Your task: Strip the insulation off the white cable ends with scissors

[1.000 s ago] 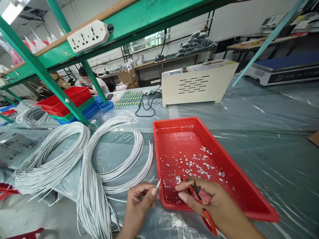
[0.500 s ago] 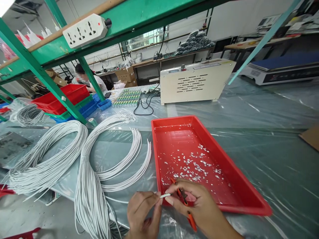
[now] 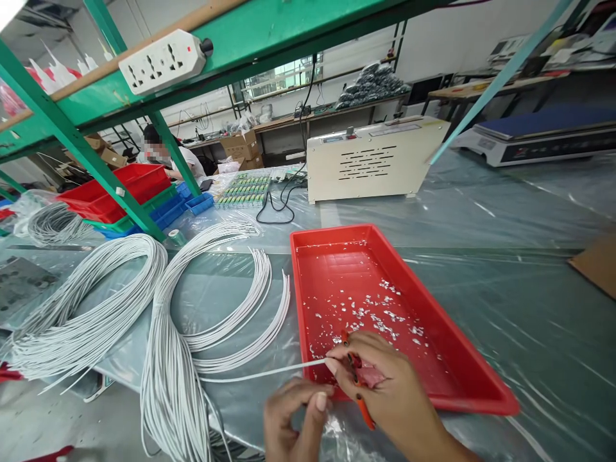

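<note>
My right hand (image 3: pixel 385 391) is closed around red-handled cutters (image 3: pixel 359 385) at the near edge of a red tray (image 3: pixel 462 359). Its fingertips also pinch the end of one white wire (image 3: pixel 260 372), which stretches leftward to the wire bundles. My left hand (image 3: pixel 296 420) sits just below that wire at the table's front edge, thumb and fingers pinched together; whether it touches the wire is unclear. White cut scraps (image 3: pixel 380 314) lie scattered inside the tray. Bundles of curved white wires (image 3: pixel 168 333) lie to the left on the plastic-covered table.
A cream metal machine (image 3: pixel 375 160) stands behind the tray. A green shelf frame (image 3: pixel 91 154) with a white power strip (image 3: pixel 161 61) crosses overhead. Red and blue bins (image 3: pixel 129 192) sit at back left, where another person is seated. Cardboard (image 3: pixel 597 263) lies at the right edge.
The white wire has been drawn out to the right: its end went from my left fingers to my right fingertips over the tray. My left hand dropped lower and nearer.
</note>
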A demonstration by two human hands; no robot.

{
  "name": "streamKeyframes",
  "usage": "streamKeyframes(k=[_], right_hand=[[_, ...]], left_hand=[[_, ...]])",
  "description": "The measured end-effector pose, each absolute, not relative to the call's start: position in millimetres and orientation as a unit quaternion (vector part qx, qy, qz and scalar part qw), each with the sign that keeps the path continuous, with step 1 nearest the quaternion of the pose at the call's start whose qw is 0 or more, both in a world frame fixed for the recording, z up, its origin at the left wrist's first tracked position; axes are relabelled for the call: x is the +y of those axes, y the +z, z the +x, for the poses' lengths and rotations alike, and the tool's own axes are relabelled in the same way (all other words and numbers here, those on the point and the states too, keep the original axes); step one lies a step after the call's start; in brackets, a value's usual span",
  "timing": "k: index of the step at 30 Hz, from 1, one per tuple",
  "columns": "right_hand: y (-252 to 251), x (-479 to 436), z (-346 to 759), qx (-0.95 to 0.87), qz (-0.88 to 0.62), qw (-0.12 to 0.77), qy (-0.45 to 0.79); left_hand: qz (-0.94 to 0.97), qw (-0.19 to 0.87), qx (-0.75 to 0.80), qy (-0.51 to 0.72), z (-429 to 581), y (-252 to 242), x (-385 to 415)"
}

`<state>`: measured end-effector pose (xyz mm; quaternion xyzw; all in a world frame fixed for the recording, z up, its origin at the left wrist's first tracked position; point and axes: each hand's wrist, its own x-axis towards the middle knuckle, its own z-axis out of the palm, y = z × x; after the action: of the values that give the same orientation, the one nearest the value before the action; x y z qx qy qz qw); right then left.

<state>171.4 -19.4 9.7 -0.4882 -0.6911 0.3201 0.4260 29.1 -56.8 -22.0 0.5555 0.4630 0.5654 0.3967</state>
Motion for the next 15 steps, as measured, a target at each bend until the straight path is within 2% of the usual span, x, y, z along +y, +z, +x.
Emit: streamKeyframes(k=[2, 4, 8, 15], right_hand=[[10.4, -20.5, 171.3, -0.708, -0.476, 0.44, 0.28], [10.4, -23.0, 171.8, -0.72, -0.465, 0.449, 0.252], [7.8, -31.2, 174.5, -0.721, -0.465, 0.445, 0.258], [4.6, -43.0, 169.4, -0.598, -0.476, 0.435, 0.477]], left_hand=[[0.394, 0.602, 0.446, 0.532, 39.8, -24.6, -56.6], [0.247, 0.686, 0.416, 0.544, 47.2, -22.7, -53.2], [0.117, 0.705, 0.383, 0.585, 50.5, -14.1, -46.5], [0.229, 0.662, 0.384, 0.602, 45.8, -10.5, -49.6]])
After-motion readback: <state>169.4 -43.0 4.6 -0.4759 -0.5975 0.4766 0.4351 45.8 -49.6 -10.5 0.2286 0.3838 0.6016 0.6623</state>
